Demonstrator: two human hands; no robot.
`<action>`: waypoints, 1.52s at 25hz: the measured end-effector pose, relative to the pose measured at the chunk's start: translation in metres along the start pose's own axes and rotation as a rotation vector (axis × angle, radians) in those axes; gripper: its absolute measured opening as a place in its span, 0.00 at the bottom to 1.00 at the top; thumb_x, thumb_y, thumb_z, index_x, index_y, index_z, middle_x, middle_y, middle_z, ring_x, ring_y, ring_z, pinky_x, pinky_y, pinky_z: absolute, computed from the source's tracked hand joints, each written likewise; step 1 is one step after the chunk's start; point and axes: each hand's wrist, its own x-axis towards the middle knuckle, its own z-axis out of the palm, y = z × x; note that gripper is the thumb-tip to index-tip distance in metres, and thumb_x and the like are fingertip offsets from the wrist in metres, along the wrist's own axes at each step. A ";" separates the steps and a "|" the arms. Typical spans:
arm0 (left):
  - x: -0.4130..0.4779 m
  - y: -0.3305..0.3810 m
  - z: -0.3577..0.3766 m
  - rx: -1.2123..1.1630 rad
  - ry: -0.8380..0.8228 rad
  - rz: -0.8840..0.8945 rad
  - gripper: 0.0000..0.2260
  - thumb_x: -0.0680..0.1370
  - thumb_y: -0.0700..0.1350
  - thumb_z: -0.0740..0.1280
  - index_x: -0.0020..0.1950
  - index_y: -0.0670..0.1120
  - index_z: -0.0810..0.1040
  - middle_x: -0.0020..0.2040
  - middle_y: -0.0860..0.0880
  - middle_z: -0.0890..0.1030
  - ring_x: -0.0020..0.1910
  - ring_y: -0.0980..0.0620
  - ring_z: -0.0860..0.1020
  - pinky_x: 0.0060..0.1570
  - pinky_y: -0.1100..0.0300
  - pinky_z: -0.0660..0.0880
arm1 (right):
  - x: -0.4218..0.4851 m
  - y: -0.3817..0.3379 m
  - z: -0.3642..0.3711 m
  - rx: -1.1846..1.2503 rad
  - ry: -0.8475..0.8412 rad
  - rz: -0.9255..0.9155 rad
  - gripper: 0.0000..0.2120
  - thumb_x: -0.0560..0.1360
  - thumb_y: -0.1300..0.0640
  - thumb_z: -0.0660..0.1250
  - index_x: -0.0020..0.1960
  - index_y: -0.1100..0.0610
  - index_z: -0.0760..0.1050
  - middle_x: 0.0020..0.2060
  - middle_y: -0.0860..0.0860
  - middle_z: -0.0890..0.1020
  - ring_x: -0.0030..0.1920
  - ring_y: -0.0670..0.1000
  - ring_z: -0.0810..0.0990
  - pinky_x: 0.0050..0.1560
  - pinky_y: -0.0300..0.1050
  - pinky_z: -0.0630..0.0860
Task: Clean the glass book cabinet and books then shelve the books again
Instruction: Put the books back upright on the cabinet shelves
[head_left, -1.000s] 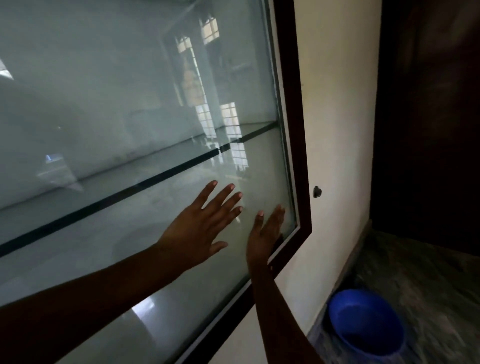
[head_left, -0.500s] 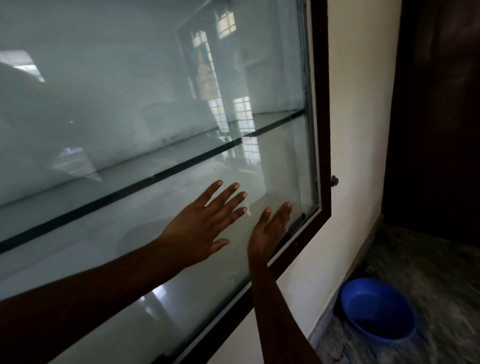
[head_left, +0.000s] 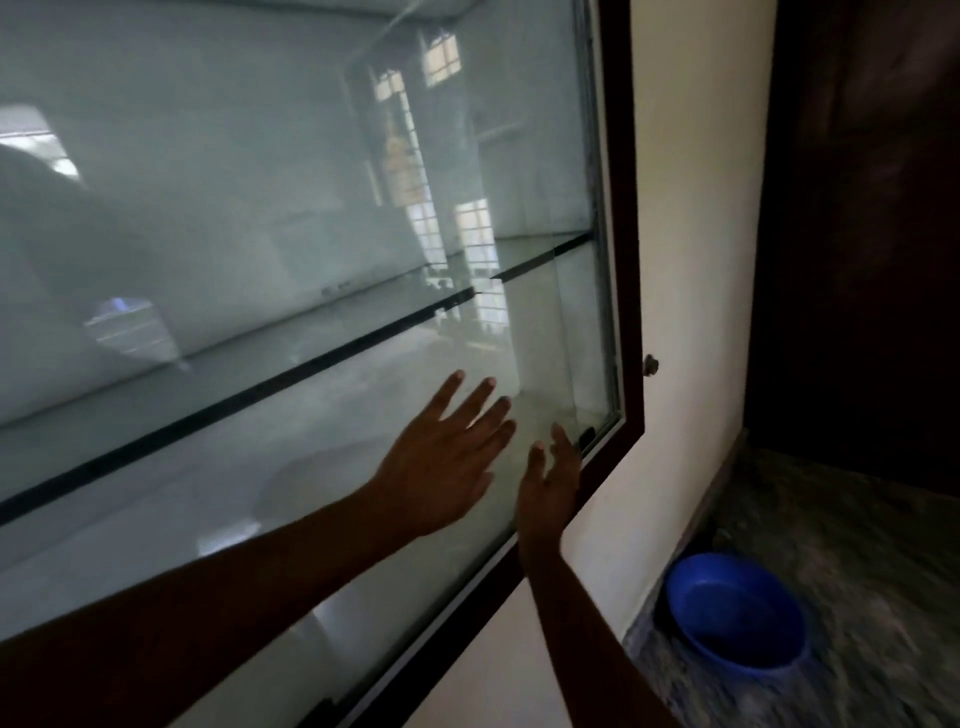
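Against the glass pane (head_left: 270, 197) of the book cabinet, the left hand (head_left: 441, 462) is laid flat, its fingers straight and spread, and nothing is grasped by it. Just beside it, at 3 o'clock, the right hand (head_left: 550, 483) is held released too, fingers straight, close to the dark wooden frame (head_left: 626, 234). Behind the pane a glass shelf (head_left: 249, 387) is seen. At 4 o'clock a blue basin (head_left: 735, 613) is placed on the floor.

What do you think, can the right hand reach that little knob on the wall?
Probably yes. The knob sits just past the dark frame, up and right of the right hand, with nothing blocking the way.
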 end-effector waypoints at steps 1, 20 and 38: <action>0.027 0.001 0.007 0.011 -0.027 0.038 0.23 0.71 0.54 0.67 0.62 0.43 0.78 0.64 0.42 0.76 0.67 0.40 0.71 0.68 0.39 0.57 | 0.023 0.009 -0.011 -0.001 -0.038 0.039 0.21 0.77 0.55 0.60 0.68 0.62 0.68 0.64 0.57 0.71 0.66 0.54 0.68 0.68 0.44 0.62; 0.087 0.020 0.053 0.163 -0.018 -0.013 0.22 0.80 0.50 0.56 0.73 0.42 0.64 0.72 0.43 0.67 0.74 0.41 0.58 0.69 0.43 0.41 | 0.034 0.025 -0.032 -0.055 -0.359 0.050 0.18 0.77 0.65 0.61 0.67 0.60 0.68 0.63 0.56 0.71 0.64 0.51 0.69 0.68 0.47 0.66; 0.145 0.016 0.032 0.083 0.060 -0.039 0.23 0.80 0.51 0.52 0.73 0.44 0.65 0.73 0.42 0.64 0.74 0.43 0.59 0.73 0.41 0.46 | 0.105 0.026 -0.032 0.080 -0.260 0.010 0.20 0.81 0.59 0.56 0.72 0.57 0.62 0.70 0.51 0.67 0.70 0.49 0.65 0.71 0.43 0.59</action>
